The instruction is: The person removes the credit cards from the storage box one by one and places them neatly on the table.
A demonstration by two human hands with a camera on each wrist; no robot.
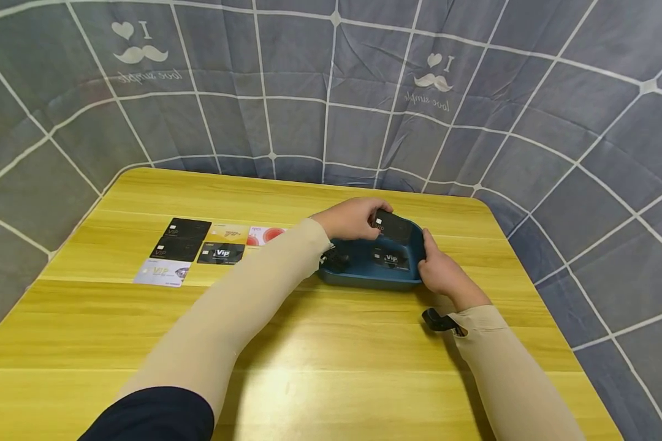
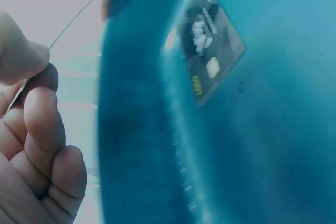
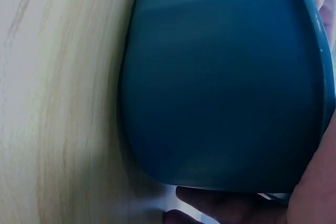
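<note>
My left hand (image 1: 353, 218) pinches a black card (image 1: 394, 228) over the far side of a blue tray (image 1: 364, 282). In the left wrist view that card shows edge-on between thumb and fingers. Inside the tray lies another black card (image 1: 390, 258) with "Vip" printed on it, also seen blurred as a dark card (image 2: 212, 40). The tray's right end is gripped by my right hand (image 1: 443, 272). In the right wrist view, the fingers (image 3: 231, 205) wrap the tray's end.
Several cards lie grouped at the left of the wooden table (image 1: 331, 355): plain black cards (image 1: 187, 230), a silver card (image 1: 162, 272), a gold card (image 1: 228, 233), a black Vip card (image 1: 220, 253) and a red-patterned card (image 1: 263, 235), partly hidden by my left sleeve. A grey curtain (image 1: 303, 128) hangs behind.
</note>
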